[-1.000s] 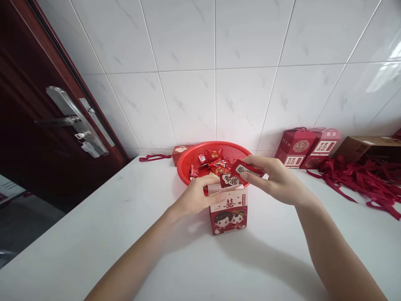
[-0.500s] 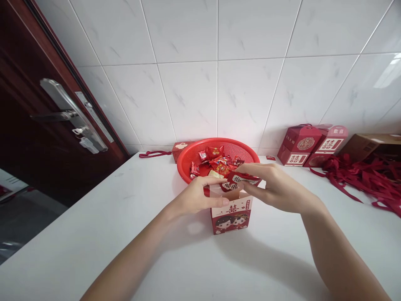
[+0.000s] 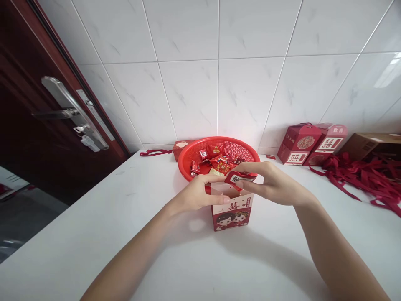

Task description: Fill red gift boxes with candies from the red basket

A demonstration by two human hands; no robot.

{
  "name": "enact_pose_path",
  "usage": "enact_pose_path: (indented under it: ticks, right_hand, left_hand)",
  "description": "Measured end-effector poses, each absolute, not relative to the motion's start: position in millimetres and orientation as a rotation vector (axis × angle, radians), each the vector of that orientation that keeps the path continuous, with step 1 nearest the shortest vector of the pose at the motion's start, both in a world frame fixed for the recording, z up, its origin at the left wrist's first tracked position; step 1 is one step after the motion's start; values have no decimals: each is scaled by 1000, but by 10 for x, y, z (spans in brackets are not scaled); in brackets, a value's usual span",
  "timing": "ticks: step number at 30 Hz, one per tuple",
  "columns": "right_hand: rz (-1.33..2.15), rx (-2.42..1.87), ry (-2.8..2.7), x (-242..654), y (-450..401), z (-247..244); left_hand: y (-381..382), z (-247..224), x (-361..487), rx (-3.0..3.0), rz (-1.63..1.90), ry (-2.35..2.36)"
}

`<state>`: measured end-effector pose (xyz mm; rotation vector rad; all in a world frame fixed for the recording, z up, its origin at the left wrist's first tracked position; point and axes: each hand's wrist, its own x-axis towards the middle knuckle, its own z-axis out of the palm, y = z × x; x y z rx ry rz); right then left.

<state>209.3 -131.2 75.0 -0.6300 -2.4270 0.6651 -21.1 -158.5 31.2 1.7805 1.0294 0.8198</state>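
Note:
A small open-topped gift box (image 3: pixel 232 217), red and white with two cartoon figures on its front, stands upright on the table. My left hand (image 3: pixel 200 194) grips its left side near the rim, the thumb on the front panel and the fingers behind. Over the opening, my right hand (image 3: pixel 271 184) pinches a red packet (image 3: pixel 239 179) with a white label and dark characters between thumb and fingers. Part of the box's inside is hidden by my hands. Directly behind is a red plastic basket (image 3: pixel 184 156) with several red-wrapped candies (image 3: pixel 219 162) in it.
Two closed red gift boxes (image 3: pixel 299 144) stand at the right by the tiled wall. Beside them lie a heap of dark red ribbons (image 3: pixel 360 177) and a brown cardboard box (image 3: pixel 360 144). Another red box (image 3: pixel 179 148) and a ribbon (image 3: pixel 156 153) lie left of the basket.
Two labelled pieces showed at the box's opening before; now one shows, in my right hand. My right hand has shifted slightly left and up. My left hand keeps its hold.

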Motion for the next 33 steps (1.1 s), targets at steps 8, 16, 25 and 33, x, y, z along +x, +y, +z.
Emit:
enact_pose_path:
  ticks: [8,16,25,33]
  right_hand:
    - [621,-591,-2345,2105,-1285,740]
    - [766,-648,-2378,2054,-1307,670]
    - [672,-625,-2560,1988,-1352,650]
    - [464,-750,-2310,2159,-1307,728]
  left_hand:
    - [-1581,317,-222,1790,819,1116]
    - [-1573,356,-212,1814,787,1036]
    - [-1567,367,-207,1762,779,976]
    - [-1535,325,-249,1826,758,1110]
